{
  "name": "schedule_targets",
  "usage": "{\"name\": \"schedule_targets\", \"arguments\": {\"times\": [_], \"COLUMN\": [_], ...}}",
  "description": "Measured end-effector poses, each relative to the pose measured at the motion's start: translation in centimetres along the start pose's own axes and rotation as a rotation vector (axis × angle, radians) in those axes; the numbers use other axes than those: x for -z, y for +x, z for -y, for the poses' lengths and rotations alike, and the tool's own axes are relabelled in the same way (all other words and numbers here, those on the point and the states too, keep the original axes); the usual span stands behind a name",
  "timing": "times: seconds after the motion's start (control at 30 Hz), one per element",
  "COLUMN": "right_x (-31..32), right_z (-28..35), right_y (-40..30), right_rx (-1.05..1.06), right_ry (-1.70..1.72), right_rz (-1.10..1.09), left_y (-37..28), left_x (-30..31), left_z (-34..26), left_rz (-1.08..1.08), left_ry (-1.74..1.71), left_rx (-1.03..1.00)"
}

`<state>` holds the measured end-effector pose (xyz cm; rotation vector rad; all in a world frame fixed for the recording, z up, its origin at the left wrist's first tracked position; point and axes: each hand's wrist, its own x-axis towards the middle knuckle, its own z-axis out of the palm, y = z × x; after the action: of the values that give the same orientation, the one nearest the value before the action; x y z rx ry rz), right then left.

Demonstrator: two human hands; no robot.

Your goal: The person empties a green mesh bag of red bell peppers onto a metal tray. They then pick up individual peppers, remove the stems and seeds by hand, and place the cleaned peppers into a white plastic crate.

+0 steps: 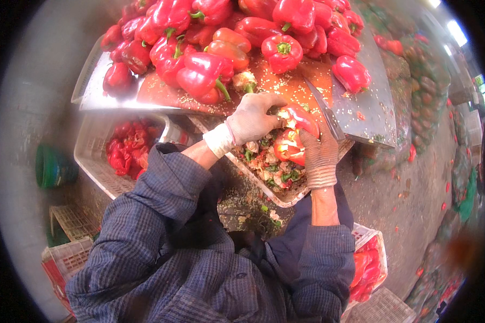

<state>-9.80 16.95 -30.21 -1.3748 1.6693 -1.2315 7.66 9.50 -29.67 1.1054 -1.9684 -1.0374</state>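
Observation:
Both hands wear soiled knit gloves. My left hand [256,117] grips the upper part of an opened red bell pepper [301,118], with pale core showing near the fingertips. My right hand [321,151] holds the lower part of an opened pepper [289,146] from its right side; whether the two parts are joined cannot be told. Beneath them is a crate [248,176] of cores, stems and seeds. A knife [326,111] lies on the seed-strewn orange board [266,80], just above my right hand. A cut-out core with a green stem [245,80] rests above my left hand.
Whole red peppers [210,44] are heaped on the metal table [370,101]. A crate [89,151] at the left holds opened red peppers [131,147], and another crate [382,258] of peppers stands at lower right. A green bucket [50,165] stands far left; filled mesh sacks [426,91] are at right.

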Motion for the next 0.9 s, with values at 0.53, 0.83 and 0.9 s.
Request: {"name": "schedule_targets", "arguments": {"times": [0.53,0.83,0.9], "right_x": [-0.6,-0.8,-0.4], "right_z": [1.7,1.3,0.9], "right_y": [-0.9,-2.0,-2.0], "right_rx": [0.078,-0.047,-0.050], "right_ry": [-0.027,0.045,0.049], "right_rz": [-0.099,-0.096,-0.087], "left_y": [-0.1,-0.5,-0.5], "left_x": [-0.4,-0.8,-1.0], "left_z": [-0.7,-0.2,-0.1], "left_rz": [-0.109,-0.086,-0.081], "left_ry": [0.088,-0.163,-0.159], "left_rx": [-0.022,0.142,0.137]}}
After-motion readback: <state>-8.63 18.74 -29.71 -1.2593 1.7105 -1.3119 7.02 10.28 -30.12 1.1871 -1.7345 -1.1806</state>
